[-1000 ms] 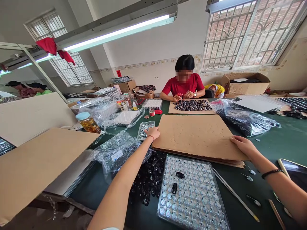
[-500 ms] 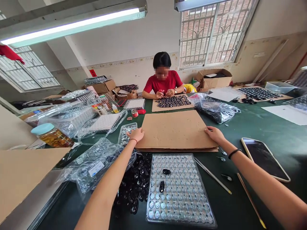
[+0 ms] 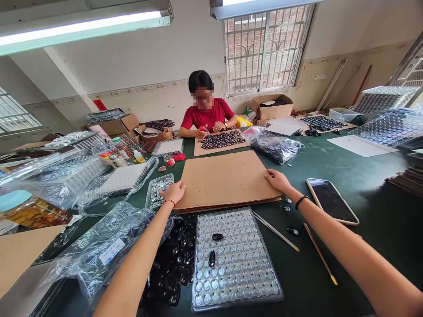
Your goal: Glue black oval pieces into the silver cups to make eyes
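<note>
Your left hand (image 3: 173, 192) is at the left edge of the cardboard stack (image 3: 221, 178), and your right hand (image 3: 278, 181) is at its right edge, so the stack lies flat between them on the green table (image 3: 370, 189). The fingers of your right hand are bent over this edge, with only a small gap, and they have hold of the cardboard. Your left fingers are loosely stretched and reach over the clear tub (image 3: 147, 193) of small shiny parts (image 3: 157, 192); whether this hand also grips the cardboard, I cannot tell.

Nearer to you than both hands, between your forearms, there is a clear tray (image 3: 238, 304) with rows of round silvery pieces (image 3: 215, 297). Two black pieces lie on top of it. Left of the tray, beside your left forearm, is a heap of black pieces (image 3: 180, 259), and a crumpled plastic bag (image 3: 99, 246) is on the other side of this arm. A thin metal tool (image 3: 277, 231) lies between the tray and your right forearm. The phone (image 3: 330, 200) is to the right of your right wrist. Beyond your hands, a person in red (image 3: 209, 116) sits with both hands near more black pieces (image 3: 223, 140).
</note>
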Action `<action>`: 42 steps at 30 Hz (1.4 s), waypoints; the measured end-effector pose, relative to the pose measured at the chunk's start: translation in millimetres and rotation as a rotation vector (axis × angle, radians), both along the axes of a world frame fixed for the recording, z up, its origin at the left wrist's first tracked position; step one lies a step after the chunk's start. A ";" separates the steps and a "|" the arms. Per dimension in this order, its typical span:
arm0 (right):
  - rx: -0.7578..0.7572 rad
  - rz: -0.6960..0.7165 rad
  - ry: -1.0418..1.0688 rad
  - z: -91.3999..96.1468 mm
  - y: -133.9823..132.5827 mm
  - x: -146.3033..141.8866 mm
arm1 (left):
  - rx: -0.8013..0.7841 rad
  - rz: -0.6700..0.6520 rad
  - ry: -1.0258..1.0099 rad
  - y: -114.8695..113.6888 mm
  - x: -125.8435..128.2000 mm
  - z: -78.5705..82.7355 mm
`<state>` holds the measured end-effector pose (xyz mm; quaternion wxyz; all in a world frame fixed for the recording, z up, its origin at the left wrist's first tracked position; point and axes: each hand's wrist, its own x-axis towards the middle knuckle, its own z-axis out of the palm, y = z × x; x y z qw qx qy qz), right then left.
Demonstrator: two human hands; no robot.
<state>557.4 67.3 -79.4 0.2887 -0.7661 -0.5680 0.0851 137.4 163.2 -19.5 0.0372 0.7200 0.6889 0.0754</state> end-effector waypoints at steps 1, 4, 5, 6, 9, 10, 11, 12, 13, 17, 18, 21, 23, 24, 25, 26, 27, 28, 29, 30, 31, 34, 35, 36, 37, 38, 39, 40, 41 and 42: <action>0.007 -0.008 0.004 0.5 -0.1 -0.2 | -0.006 -0.003 -0.003 -0.3 0.1 0.2; 0.042 -0.058 0.014 5.9 -3.8 0.2 | -0.026 -0.018 -0.017 -0.8 -0.5 2.6; 0.062 -0.077 0.013 9.6 -7.3 0.1 | -0.031 -0.027 -0.023 -1.3 -0.7 4.9; 0.088 -0.093 0.009 14.6 -12.6 -0.5 | -0.032 -0.038 -0.029 -2.4 -0.6 8.4; 0.181 -0.110 -0.023 36.2 -39.1 -8.9 | -0.006 -0.091 -0.045 -14.6 2.9 25.1; 0.219 -0.100 -0.038 44.8 -50.7 -14.8 | 0.011 -0.112 -0.050 -23.2 5.6 31.6; 0.260 -0.079 -0.051 53.3 -62.9 -22.4 | 0.030 -0.132 -0.052 -34.6 9.2 37.9; 0.314 -0.038 -0.062 61.1 -75.1 -31.5 | 0.052 -0.160 -0.061 -48.8 13.5 43.0; 0.351 0.011 -0.058 67.5 -86.9 -41.8 | 0.074 -0.191 -0.078 -65.4 18.5 46.6; 0.337 0.143 0.034 70.6 -121.3 -84.9 | 0.081 -0.446 -0.300 -139.9 37.5 39.3; 0.309 0.161 0.032 66.1 -125.4 -93.5 | 0.044 -0.467 -0.326 -155.2 40.4 33.2; 0.223 0.202 -0.057 50.0 -127.6 -108.1 | -0.046 -0.494 -0.316 -182.4 43.1 14.8; 0.187 0.197 -0.119 44.7 -125.5 -107.3 | -0.072 -0.533 -0.278 -186.9 42.6 7.6; 0.180 0.175 -0.136 44.4 -125.7 -104.0 | -0.074 -0.555 -0.252 -186.6 42.5 5.5; 0.182 0.140 -0.146 45.3 -128.1 -99.3 | -0.065 -0.570 -0.226 -185.5 42.7 4.1; 0.189 0.096 -0.150 46.7 -133.3 -94.0 | -0.052 -0.576 -0.208 -184.1 43.2 2.9; 0.204 0.040 -0.154 47.9 -141.9 -88.8 | -0.038 -0.575 -0.200 -182.6 43.9 1.9; 0.216 -0.022 -0.162 48.0 -153.8 -84.6 | -0.028 -0.571 -0.203 -181.2 44.6 1.0; 0.218 -0.093 -0.180 46.5 -168.4 -82.2 | -0.022 -0.566 -0.214 -180.1 45.3 0.0; 0.207 -0.163 -0.210 43.0 -184.6 -81.8 | -0.018 -0.561 -0.228 -179.3 45.8 -0.8; 0.170 -0.228 -0.255 37.5 -201.1 -83.2 | -0.015 -0.559 -0.238 -178.9 46.1 -1.4; -0.043 -0.322 -0.392 16.0 -241.6 -91.5 | 0.031 -0.559 -0.311 -180.0 46.6 -0.7; -0.113 -0.323 -0.427 9.9 -250.1 -93.5 | 0.035 -0.557 -0.387 -180.9 46.6 0.2; -0.172 -0.310 -0.453 5.5 -256.0 -94.4 | 0.025 -0.553 -0.487 -181.8 46.6 1.2; -0.213 -0.292 -0.470 2.8 -259.6 -94.3 | 0.001 -0.547 -0.593 -182.4 46.6 2.0; -0.239 -0.263 -0.476 1.9 -261.7 -93.2 | -0.034 -0.540 -0.692 -182.6 46.4 2.4; -0.251 -0.223 -0.468 2.4 -263.0 -91.5 | -0.073 -0.530 -0.770 -182.7 46.2 2.2; -0.252 -0.175 -0.441 4.3 -264.2 -89.3 | -0.108 -0.519 -0.828 -182.5 46.0 1.4; -0.249 -0.128 -0.399 7.3 -265.8 -87.1 | -0.135 -0.507 -0.872 -182.2 46.0 0.1; -0.242 -0.094 -0.345 11.3 -268.0 -85.1 | -0.156 -0.494 -0.911 -181.9 46.0 -1.6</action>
